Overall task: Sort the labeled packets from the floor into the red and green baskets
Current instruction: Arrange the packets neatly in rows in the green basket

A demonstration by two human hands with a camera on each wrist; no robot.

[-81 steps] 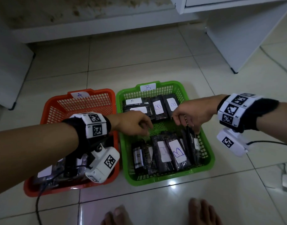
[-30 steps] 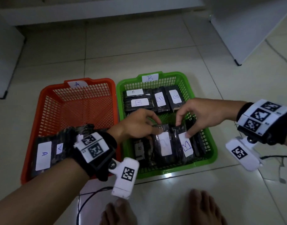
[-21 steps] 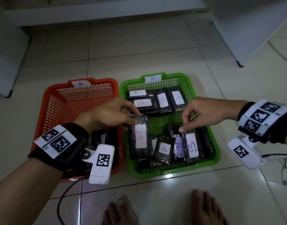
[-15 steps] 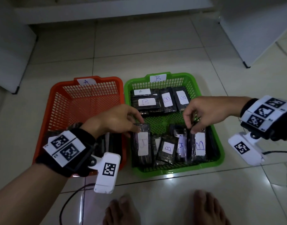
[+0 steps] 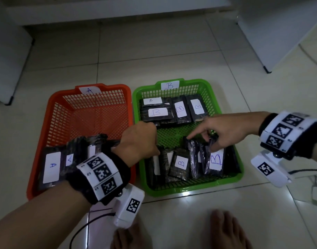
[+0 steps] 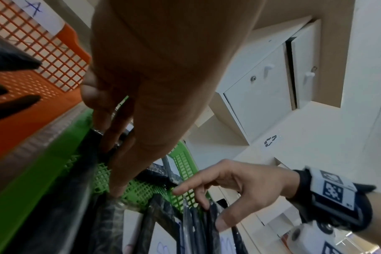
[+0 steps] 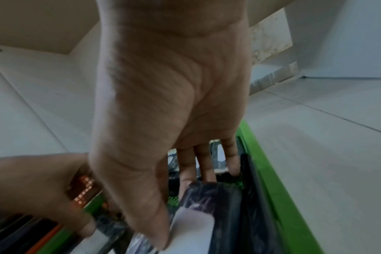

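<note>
The red basket [image 5: 93, 99] marked A holds several dark packets with A labels [image 5: 51, 167] at its near end. The green basket [image 5: 190, 189] marked B has B packets [image 5: 157, 112] lying at its far end and a row standing upright at its near end. My left hand [image 5: 150, 150] reaches over the two baskets' shared edge and pinches the top of an upright packet [image 5: 156, 165] at the left of that row. My right hand [image 5: 208, 144] grips a B-labelled packet [image 5: 216, 160] with thumb on its label [image 7: 194, 221] and index finger stretched out.
White cabinets stand at the far right [image 5: 279, 33] and far left [image 5: 7, 60]. Two bare feet [image 5: 225, 229] are on the tiles just before the baskets. A black cable [image 5: 78, 236] trails from the left wrist camera.
My left hand carried one packet to the left end of the near row and lowered it upright. My right hand stayed on the B packets and stretched out its index finger.
</note>
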